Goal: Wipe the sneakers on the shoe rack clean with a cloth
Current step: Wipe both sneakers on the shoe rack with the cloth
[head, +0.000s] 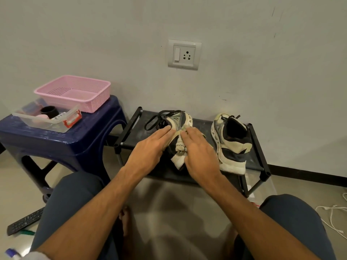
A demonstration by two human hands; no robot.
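Two worn white-and-dark sneakers sit on a low black shoe rack [203,125] against the wall. The left sneaker [178,119] has loose black laces, and both hands largely cover it. My left hand [150,149] rests on its near left side with fingers laid fairly straight. My right hand [199,149] presses a crumpled off-white cloth [180,151] against the shoe with straight fingers; part of the cloth hangs down between my hands. Both thumbs are hidden. The right sneaker [231,145] stands untouched, heel toward me.
A dark blue plastic stool [65,143] to the left of the rack carries a pink basket [75,91] and a clear lidless box [47,119] of small items. A remote [24,220] lies on the floor at left, white cables [332,216] at right. My knees frame the floor below.
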